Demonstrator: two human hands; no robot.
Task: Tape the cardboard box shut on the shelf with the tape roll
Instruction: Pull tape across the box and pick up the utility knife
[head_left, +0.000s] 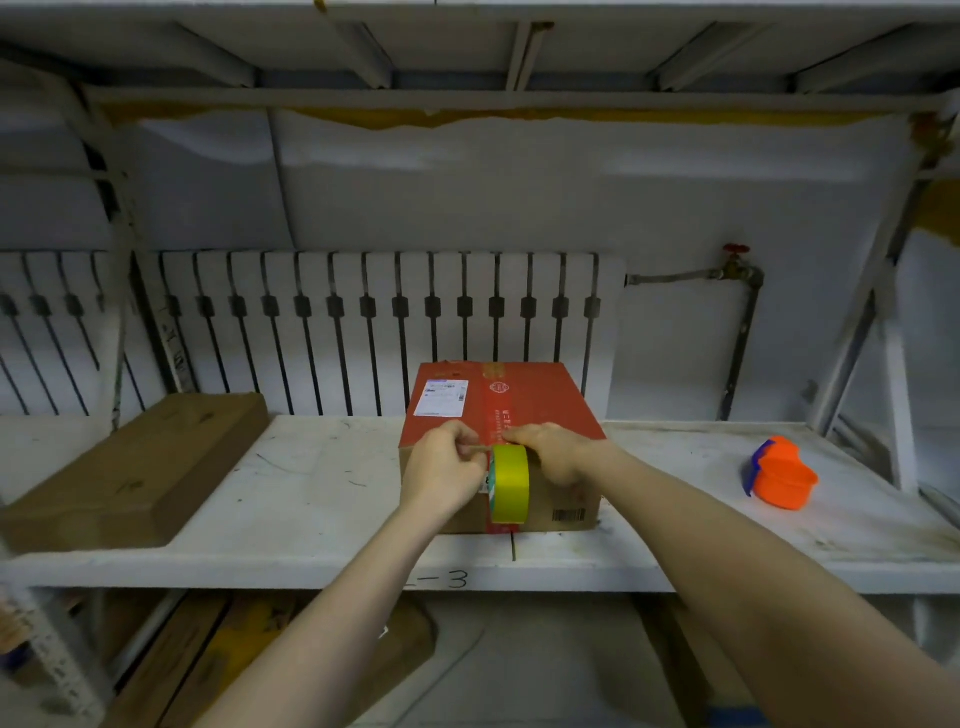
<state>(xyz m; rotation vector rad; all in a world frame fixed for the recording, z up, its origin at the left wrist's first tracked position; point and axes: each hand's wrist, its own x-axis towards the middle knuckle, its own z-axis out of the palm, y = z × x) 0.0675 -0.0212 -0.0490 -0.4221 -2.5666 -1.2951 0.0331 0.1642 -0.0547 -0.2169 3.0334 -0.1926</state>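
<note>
A cardboard box (540, 400) with a red top and a white shipping label stands on the white shelf (311, 483), its flaps down. A yellow-green tape roll (510, 483) stands on edge against the box's front top edge. My right hand (553, 452) holds the roll from the right side, resting on the box top. My left hand (444, 465) pinches the loose tape end just left of the roll's top, at the box's front edge.
A flat brown cardboard box (135, 467) lies at the shelf's left. An orange tape dispenser with a blue part (782, 475) sits at the right. A radiator (363, 322) and a pipe with a red valve (737, 265) stand behind. More cardboard lies on the lower level.
</note>
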